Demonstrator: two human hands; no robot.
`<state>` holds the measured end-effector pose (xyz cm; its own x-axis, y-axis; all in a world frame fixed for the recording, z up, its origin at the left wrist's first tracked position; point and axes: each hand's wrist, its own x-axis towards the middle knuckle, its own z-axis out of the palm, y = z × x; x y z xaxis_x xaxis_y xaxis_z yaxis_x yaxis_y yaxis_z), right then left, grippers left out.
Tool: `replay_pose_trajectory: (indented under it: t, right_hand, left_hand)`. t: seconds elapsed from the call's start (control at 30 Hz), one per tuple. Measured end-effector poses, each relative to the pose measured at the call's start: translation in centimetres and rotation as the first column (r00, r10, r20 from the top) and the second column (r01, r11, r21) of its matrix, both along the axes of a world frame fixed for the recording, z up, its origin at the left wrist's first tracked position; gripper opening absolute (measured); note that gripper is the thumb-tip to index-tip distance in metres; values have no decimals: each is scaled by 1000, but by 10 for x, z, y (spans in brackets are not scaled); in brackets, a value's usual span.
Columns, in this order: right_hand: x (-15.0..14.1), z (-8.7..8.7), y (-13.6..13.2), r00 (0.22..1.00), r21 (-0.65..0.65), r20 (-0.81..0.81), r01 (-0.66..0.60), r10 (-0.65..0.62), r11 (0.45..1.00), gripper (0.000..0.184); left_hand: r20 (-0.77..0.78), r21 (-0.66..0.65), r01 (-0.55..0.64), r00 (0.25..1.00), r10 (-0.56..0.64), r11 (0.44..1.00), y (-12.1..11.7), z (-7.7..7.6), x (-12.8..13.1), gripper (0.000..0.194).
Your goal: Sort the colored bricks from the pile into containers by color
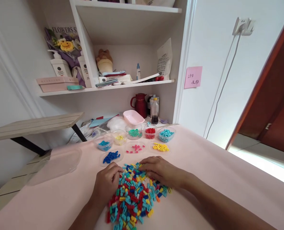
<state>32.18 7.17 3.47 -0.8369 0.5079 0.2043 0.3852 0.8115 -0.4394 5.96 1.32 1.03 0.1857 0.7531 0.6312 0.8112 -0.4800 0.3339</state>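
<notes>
A mixed pile of small toy building bricks (pixel 134 198) in red, turquoise, yellow, blue and green lies on the pink tabletop. At its left edge, my left hand (pixel 108 179) is closed, fingers curled together; whatever they may hold is hidden. My right hand (pixel 162 171) reaches over the pile's upper right with fingers stretched out and apart, fingertips touching bricks. Just beyond the hands, dark blue bricks (pixel 111 157), pink bricks (pixel 135 148) and yellow bricks (pixel 161 147) lie sorted by colour on clear lids.
Behind stand clear tubs of blue bricks (pixel 104 144), pale yellow bricks (pixel 119 138), green bricks (pixel 134 133), red bricks (pixel 150 131) and turquoise bricks (pixel 166 134). A large clear lid (pixel 57 166) lies left. Farther back are a pink basin (pixel 133 117), a bottle (pixel 154 111) and a red jug (pixel 140 105).
</notes>
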Motion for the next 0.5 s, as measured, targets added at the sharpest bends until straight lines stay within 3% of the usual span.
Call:
replay_pose_trajectory:
  t: [0.13, 0.23, 0.37, 0.5]
  right_hand:
    - [9, 11, 4, 987, -113, -158, -4, -14, 994, 33]
    - [14, 19, 6, 964, -82, -241, 92, -109, 992, 32]
    - [21, 22, 8, 966, 30, -148, 218, -211, 976, 26]
    - [28, 19, 11, 914, 99, 0, 404, -406, 909, 25]
  left_hand:
    - [-5, 5, 5, 1000, -5, 1000, 1, 0, 0, 32]
    - [-19, 7, 7, 1000, -7, 1000, 2, -1, -1, 32]
    - [-16, 20, 15, 1000, -14, 1000, 2, -3, -3, 30]
    - [-29, 26, 16, 999, -15, 1000, 3, -3, -4, 28]
